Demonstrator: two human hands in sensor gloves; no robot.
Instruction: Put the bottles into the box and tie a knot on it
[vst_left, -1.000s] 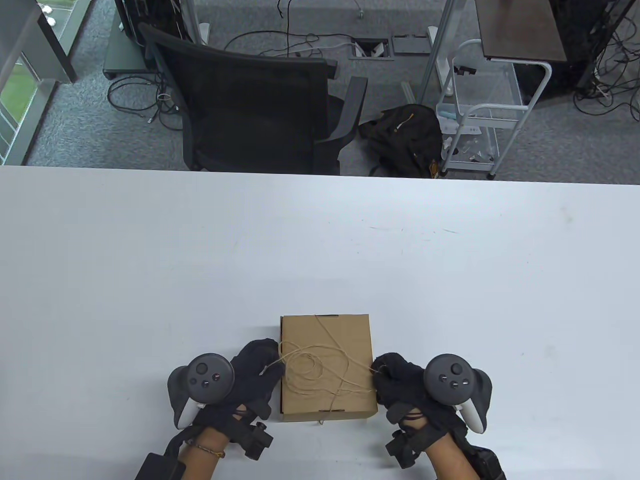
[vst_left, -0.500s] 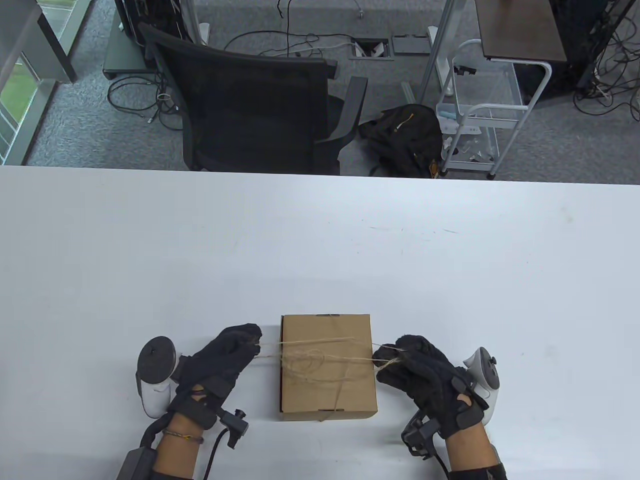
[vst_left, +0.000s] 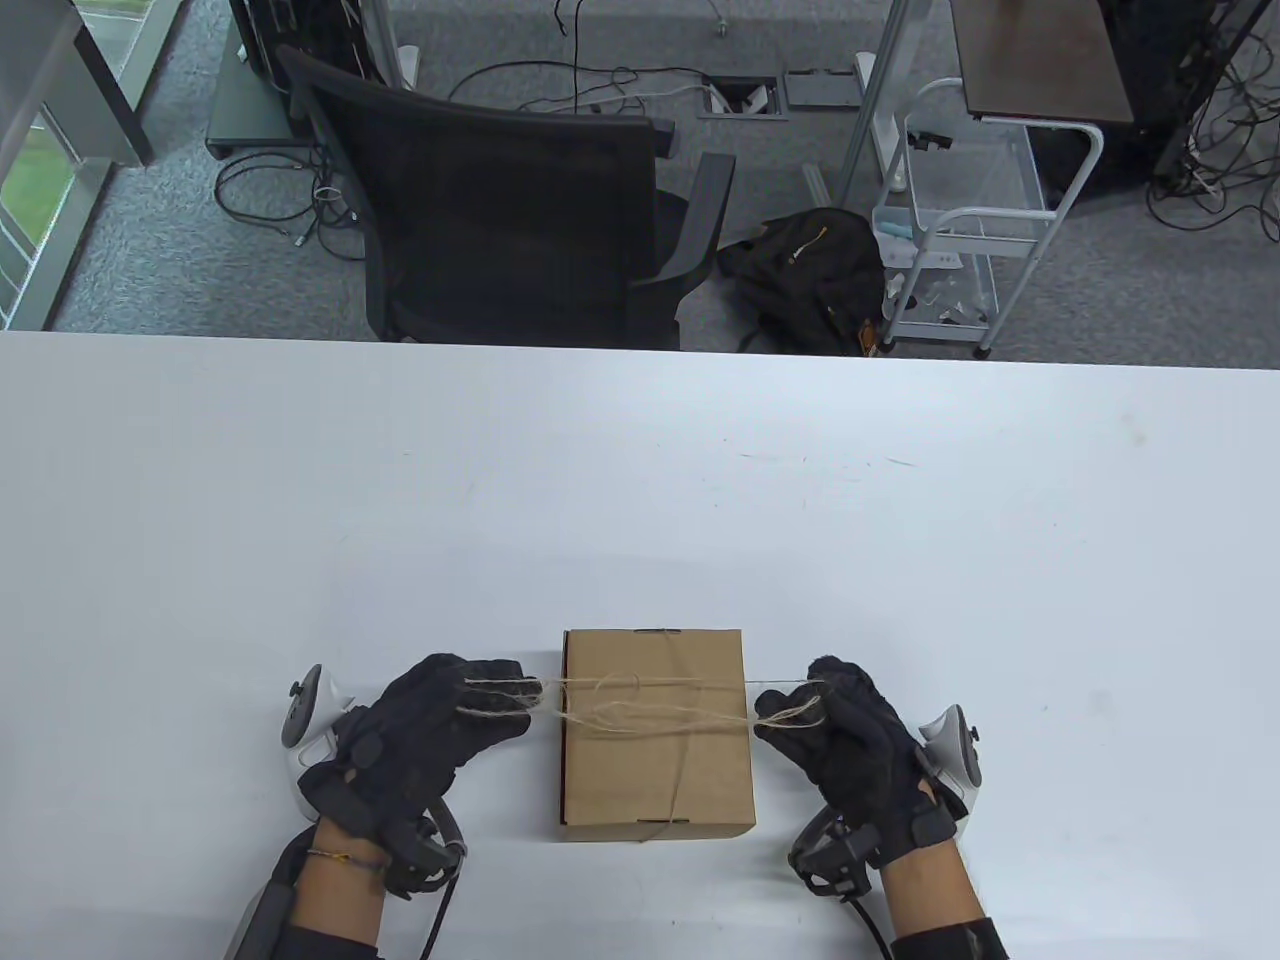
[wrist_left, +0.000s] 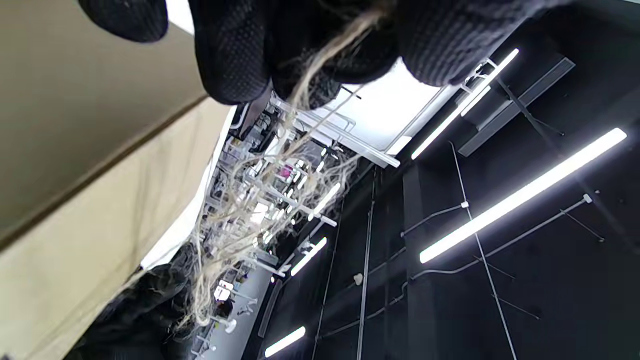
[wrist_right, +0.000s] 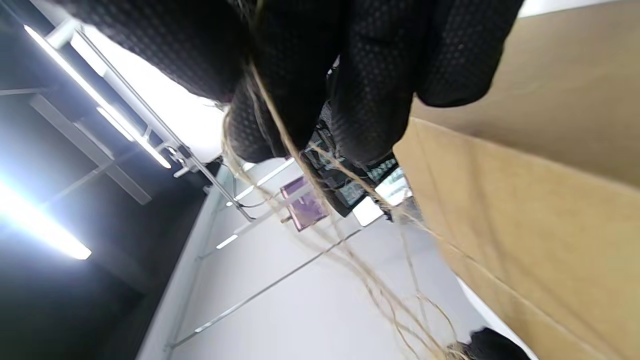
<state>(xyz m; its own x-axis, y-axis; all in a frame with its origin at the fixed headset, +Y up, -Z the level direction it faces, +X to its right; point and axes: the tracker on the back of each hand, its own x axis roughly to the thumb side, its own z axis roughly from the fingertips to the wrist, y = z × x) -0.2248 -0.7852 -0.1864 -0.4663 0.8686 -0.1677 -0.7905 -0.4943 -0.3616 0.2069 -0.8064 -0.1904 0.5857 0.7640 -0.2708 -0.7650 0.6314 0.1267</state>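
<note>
A closed brown cardboard box (vst_left: 655, 790) sits near the table's front edge; no bottles show. Pale twine (vst_left: 640, 705) runs across its lid, with one strand going down to the front edge. My left hand (vst_left: 495, 700) is just left of the box and grips a bundle of twine strands in curled fingers. My right hand (vst_left: 790, 712) is just right of the box and grips the other strands. The twine stretches between the hands over the lid. In the left wrist view the twine (wrist_left: 300, 100) leaves the fingers beside the box (wrist_left: 100, 200). The right wrist view shows twine (wrist_right: 300, 165) below the fingers, beside the box (wrist_right: 525, 200).
The white table (vst_left: 640, 500) spreads wide behind and beside the box. Beyond its far edge stand a black office chair (vst_left: 500, 200), a black bag (vst_left: 810, 270) on the floor and a white wire cart (vst_left: 960, 230).
Both hands turned palm-inward and moved apart from the box's sides. The loose loops of twine on the lid have been pulled into taut strands across it.
</note>
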